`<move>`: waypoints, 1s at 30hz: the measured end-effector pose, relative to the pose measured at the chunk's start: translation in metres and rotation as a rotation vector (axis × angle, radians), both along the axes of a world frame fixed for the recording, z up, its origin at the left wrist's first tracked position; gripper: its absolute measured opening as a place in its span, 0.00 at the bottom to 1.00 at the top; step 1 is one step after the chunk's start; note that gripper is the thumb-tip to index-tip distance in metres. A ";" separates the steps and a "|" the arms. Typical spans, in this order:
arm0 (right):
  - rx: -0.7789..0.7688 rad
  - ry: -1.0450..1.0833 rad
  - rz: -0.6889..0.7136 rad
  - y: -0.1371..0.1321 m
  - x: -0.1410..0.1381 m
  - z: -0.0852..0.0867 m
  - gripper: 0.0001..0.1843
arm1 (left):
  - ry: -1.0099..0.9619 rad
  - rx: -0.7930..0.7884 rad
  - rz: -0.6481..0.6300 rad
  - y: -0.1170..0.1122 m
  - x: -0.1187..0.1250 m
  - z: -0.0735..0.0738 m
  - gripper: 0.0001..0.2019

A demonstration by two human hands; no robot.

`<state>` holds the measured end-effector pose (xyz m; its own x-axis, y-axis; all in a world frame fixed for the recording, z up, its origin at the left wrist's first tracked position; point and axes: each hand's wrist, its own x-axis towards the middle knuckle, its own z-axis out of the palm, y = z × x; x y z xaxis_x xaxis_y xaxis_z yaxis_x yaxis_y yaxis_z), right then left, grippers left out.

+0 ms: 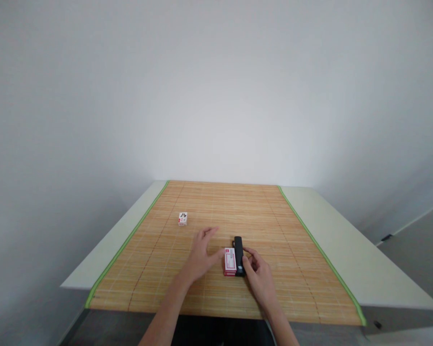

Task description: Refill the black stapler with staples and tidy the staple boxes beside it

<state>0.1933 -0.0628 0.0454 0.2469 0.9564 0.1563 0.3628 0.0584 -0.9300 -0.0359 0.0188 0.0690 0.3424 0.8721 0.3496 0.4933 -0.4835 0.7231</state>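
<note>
A red and white box [230, 261] lies on the bamboo mat [292, 250], with a black stapler [239, 254] right beside it on its right. My left hand [202, 253] hovers just left of the box, fingers stretched out and apart, thumb close to the box's edge. My right hand [259, 271] rests at the stapler's near end, fingers curled towards it and touching it. A small white and red box [182, 219] stands alone farther back on the left.
The mat has green edging and covers the middle of a pale table [346, 240]. A white wall rises behind the table. Grey floor shows at the right and below the table's near edge.
</note>
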 end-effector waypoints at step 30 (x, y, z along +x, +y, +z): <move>0.022 0.018 0.008 -0.001 -0.001 0.000 0.29 | -0.104 -0.163 -0.241 -0.031 0.018 0.029 0.29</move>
<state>0.1924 -0.0636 0.0453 0.2423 0.9547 0.1726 0.3453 0.0814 -0.9350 -0.0176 -0.0124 0.0980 0.5161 0.8175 0.2554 0.2980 -0.4510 0.8413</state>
